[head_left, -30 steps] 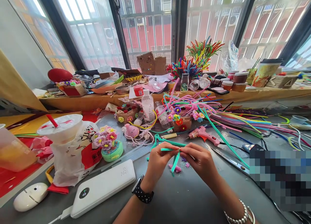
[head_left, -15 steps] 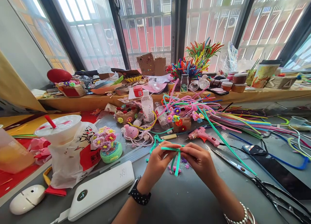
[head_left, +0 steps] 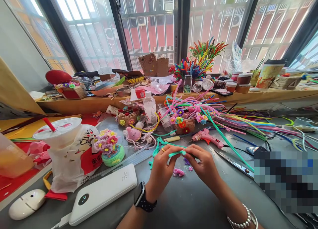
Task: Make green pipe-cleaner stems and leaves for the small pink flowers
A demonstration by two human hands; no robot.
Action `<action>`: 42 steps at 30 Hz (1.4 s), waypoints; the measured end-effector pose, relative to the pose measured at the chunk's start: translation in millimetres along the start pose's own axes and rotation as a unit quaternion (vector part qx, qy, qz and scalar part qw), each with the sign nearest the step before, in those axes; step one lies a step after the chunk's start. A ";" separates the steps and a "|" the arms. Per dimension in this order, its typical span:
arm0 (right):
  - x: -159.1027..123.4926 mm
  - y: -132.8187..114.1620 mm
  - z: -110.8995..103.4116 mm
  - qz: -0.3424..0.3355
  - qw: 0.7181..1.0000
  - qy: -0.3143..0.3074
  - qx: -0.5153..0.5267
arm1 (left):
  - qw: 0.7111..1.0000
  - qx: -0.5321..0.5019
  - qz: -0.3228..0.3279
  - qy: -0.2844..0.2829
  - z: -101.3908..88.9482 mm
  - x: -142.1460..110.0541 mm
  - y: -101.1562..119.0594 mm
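A mint-green pipe cleaner (head_left: 175, 153) is pinched between my two hands above the table, with a short end and a small knot-like bend showing. My left hand (head_left: 161, 166), with a ring and a black watch on its wrist, closes its fingertips on the left part. From the other side, my right hand (head_left: 203, 162) grips the same pipe cleaner near the bend. Fingers hide part of it. Just beyond my left hand lies a twisted green pipe-cleaner piece (head_left: 156, 151). Small pink fuzzy bits (head_left: 178, 172) rest on the table below the hands.
A pink glue gun (head_left: 208, 137) and long scissors (head_left: 235, 164) lie to the right, partly behind a pixelated patch. On the left are a white power bank (head_left: 106, 194), a bagged drink cup (head_left: 72, 152) and a pipe-cleaner flower pot (head_left: 113, 155). Loose pipe cleaners (head_left: 248, 123) spread behind.
The green ends that hung below my fingers no longer show there; the short end now points left. My left wrist has turned, showing the watch face. A pixelated patch covers the phone area.
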State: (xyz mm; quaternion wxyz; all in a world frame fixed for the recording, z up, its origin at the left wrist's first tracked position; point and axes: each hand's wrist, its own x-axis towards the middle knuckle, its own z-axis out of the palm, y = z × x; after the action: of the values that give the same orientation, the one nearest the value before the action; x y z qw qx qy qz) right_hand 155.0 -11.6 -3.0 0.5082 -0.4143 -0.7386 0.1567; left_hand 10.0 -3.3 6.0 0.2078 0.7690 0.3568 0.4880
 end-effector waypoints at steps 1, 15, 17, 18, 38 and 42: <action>0.2 -0.7 0.1 -0.001 1.000 0.001 -0.003 | 1.000 0.005 0.002 0.002 0.4 -0.2 -0.5; 1.1 -0.7 -0.4 0.101 0.990 0.007 0.096 | 0.999 0.031 0.010 -0.010 6.2 -3.9 -3.5; 1.1 0.2 -0.9 0.147 0.976 -0.004 0.159 | 0.999 0.034 0.017 -0.020 4.7 -3.8 -3.5; 1.3 0.7 -1.2 0.167 0.967 -0.012 0.192 | 0.999 0.037 0.022 -0.027 3.8 -3.9 -3.5; 0.4 -0.9 -2.3 0.157 0.979 -0.005 0.134 | 1.000 0.000 -0.010 0.008 2.1 -3.5 -1.4; 0.4 -3.4 -3.6 0.063 0.996 -0.025 0.055 | 0.995 -0.069 -0.068 0.034 2.3 -2.2 -1.7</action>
State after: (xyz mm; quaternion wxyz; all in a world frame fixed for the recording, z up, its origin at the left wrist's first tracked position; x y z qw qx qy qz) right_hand 156.6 -14.0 1.1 0.5003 -0.4275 -0.7138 0.2395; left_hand 10.9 -3.8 2.5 0.2807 0.7094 0.3812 0.5222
